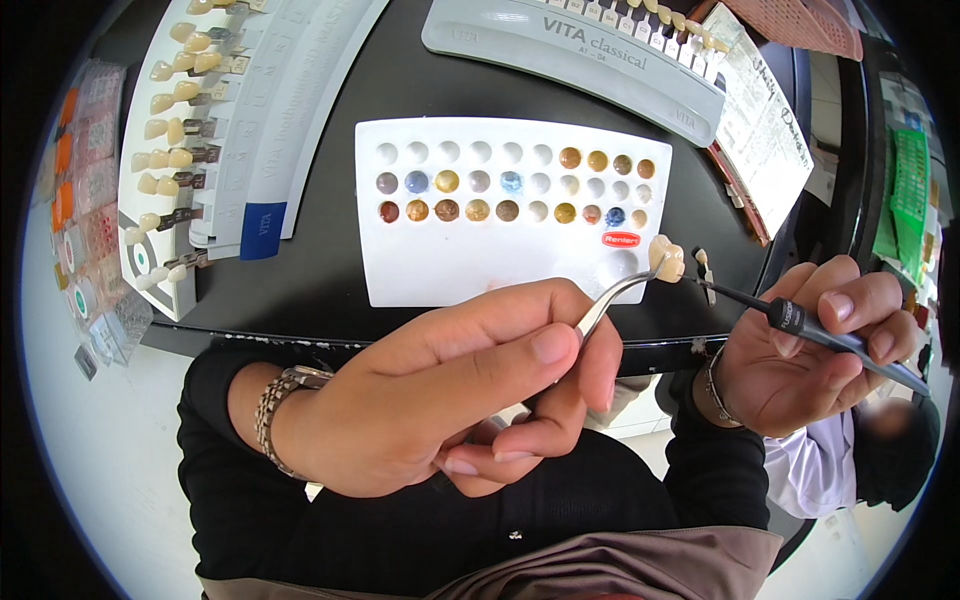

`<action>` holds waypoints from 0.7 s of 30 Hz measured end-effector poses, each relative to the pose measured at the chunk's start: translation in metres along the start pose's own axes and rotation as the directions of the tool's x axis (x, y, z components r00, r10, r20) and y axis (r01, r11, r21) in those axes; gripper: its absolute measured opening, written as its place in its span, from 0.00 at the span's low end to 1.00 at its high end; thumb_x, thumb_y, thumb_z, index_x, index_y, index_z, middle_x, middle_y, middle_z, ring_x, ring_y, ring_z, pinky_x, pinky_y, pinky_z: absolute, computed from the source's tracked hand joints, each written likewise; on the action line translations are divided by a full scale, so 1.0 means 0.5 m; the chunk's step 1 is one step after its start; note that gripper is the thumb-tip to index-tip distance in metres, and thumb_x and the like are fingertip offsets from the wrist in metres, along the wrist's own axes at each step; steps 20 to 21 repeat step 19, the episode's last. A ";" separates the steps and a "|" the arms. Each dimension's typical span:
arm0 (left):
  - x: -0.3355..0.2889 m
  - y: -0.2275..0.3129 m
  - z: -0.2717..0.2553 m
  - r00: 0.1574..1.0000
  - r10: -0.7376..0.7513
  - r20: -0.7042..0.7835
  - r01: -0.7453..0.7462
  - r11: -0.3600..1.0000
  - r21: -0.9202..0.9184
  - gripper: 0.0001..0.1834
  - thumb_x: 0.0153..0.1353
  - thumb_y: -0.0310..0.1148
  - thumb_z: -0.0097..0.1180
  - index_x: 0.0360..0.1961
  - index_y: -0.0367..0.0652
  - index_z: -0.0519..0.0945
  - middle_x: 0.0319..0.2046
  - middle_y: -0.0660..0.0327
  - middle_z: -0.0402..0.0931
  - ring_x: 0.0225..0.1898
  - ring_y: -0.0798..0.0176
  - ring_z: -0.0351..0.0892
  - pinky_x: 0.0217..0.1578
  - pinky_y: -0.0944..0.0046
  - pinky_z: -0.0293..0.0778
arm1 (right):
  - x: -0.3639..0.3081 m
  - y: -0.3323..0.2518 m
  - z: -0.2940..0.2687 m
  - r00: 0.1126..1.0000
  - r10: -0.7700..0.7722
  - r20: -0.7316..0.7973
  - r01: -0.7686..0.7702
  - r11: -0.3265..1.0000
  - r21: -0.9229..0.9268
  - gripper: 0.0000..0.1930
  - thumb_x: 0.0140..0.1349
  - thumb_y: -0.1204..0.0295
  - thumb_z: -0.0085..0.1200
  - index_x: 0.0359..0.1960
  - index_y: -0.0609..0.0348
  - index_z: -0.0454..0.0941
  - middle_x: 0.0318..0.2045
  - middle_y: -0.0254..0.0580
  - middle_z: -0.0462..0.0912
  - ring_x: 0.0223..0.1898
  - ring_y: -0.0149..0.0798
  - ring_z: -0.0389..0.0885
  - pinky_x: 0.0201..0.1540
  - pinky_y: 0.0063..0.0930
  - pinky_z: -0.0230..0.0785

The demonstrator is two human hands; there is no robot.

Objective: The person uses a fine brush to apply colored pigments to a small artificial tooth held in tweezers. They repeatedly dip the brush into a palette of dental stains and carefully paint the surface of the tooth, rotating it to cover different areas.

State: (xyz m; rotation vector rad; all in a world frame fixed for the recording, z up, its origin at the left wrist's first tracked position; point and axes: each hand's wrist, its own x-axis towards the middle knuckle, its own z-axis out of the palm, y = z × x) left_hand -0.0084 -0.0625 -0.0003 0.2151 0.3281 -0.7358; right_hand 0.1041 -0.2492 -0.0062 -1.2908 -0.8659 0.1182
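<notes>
My left hand (pixel 450 385) is closed round curved metal tweezers (pixel 600 308), whose tips hold a cream-coloured dental crown (pixel 666 259). In my right hand (pixel 815 345) is a slim dark-handled brush (pixel 795 319), pinched between thumb and fingers. Its fine tip points left and reaches the crown's right side; whether it touches cannot be made out. Behind the crown lies a white palette (pixel 470 265) with rows of small wells, several filled with brown, yellow, blue, grey and reddish pastes. The crown hangs in front of the palette's lower right corner.
A tooth shade guide (pixel 165 215) stands on the left, and another shade guide (pixel 580 60) at the back. A loose shade tab (pixel 704 270) lies right of the palette. Papers (pixel 765 120) rest at the far right of the black table (pixel 330 240). Another person (pixel 820 470) is at the lower right.
</notes>
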 end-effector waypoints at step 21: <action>0.004 -0.002 -0.003 1.000 -0.002 0.012 0.002 1.000 -0.012 0.14 0.62 0.40 0.28 0.32 0.40 0.60 0.13 0.64 0.54 0.11 0.77 0.45 0.10 0.77 0.46 | -0.006 0.000 -0.002 1.000 0.000 -0.010 0.000 1.000 -0.008 0.11 0.54 0.72 0.48 0.32 0.55 0.58 0.30 0.43 0.67 0.19 0.26 0.62 0.17 0.13 0.54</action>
